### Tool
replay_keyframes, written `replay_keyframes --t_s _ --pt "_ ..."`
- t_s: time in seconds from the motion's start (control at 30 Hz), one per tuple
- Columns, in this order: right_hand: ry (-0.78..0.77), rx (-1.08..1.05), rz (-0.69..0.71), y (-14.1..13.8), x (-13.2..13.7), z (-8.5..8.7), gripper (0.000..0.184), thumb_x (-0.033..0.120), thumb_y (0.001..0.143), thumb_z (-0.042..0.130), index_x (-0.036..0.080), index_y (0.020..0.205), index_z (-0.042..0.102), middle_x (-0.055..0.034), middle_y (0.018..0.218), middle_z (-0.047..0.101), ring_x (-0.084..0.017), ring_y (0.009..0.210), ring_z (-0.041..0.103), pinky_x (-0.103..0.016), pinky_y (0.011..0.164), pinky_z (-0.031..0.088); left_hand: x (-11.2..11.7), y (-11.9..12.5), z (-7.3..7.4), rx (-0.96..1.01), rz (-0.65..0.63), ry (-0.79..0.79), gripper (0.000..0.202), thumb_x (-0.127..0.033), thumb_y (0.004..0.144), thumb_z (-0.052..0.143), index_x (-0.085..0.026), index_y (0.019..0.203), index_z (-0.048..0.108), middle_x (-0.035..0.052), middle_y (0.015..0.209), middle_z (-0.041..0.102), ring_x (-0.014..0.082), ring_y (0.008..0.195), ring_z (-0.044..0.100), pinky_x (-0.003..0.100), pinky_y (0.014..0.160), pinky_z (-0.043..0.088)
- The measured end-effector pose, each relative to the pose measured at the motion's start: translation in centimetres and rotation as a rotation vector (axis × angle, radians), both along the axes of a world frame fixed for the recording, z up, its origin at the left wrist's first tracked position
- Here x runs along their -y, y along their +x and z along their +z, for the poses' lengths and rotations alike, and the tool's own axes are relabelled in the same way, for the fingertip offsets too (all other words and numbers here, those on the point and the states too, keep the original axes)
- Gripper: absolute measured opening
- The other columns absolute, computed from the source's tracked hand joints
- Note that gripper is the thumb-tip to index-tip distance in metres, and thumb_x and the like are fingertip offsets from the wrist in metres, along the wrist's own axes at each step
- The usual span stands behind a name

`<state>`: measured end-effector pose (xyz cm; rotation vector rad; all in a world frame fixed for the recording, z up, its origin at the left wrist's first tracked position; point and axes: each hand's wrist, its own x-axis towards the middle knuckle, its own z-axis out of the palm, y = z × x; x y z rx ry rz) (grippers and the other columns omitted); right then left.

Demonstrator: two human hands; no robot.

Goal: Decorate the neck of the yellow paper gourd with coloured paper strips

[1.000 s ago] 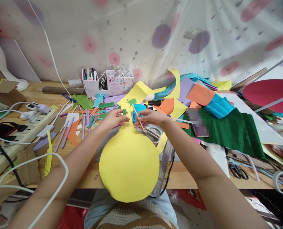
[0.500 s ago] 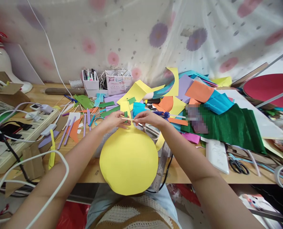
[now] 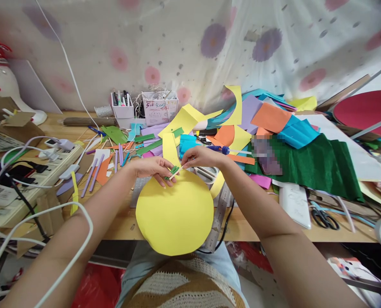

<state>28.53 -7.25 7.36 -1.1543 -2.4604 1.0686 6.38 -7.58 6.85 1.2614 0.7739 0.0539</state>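
My left hand (image 3: pixel 155 169) is closed on a small green strip (image 3: pixel 174 170), which looks folded or wound round a thin pale stick (image 3: pixel 176 173). With thumb and forefinger, my right hand (image 3: pixel 195 157) pinches the stick's upper right end. Both hands are over the top edge of a large yellow paper disc (image 3: pixel 175 214), which overhangs the front of the table. Beneath my right hand lie silver-handled scissors (image 3: pixel 206 173), partly hidden. A blue glue gun (image 3: pixel 220 149) is just beyond my right wrist.
Coloured paper scraps (image 3: pixel 184 124) cover the back of the wooden table (image 3: pixel 119 222). A white power strip (image 3: pixel 33 188) with cables stands left; a white cable loops over my left forearm. Black scissors (image 3: pixel 325 217), a white power bank (image 3: pixel 294 205) and green cloth (image 3: pixel 315 167) lie right.
My left hand has turned and come slightly lower and nearer to me. The stick, level before, now slants up to the right; my right hand still pinches its end.
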Motion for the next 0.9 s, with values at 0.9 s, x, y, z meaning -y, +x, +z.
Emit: replay_keyframes --t_s 0.9 --pt "0.337 -0.032 0.106 -0.2 0.0 -1.5 0.017 0.027 0.08 0.058 0.019 0.086 0.073 -0.0051 0.084 0.067 -0.017 0.084 0.055 -0.027 0.076 0.039 -1.1 -0.1 -0.8 -0.096 0.018 0.063 0.027 -0.026 0.059 0.075 -0.015 0.084 0.072 0.0128 0.089 0.072 0.0213 0.07 0.069 0.029 0.062 0.055"
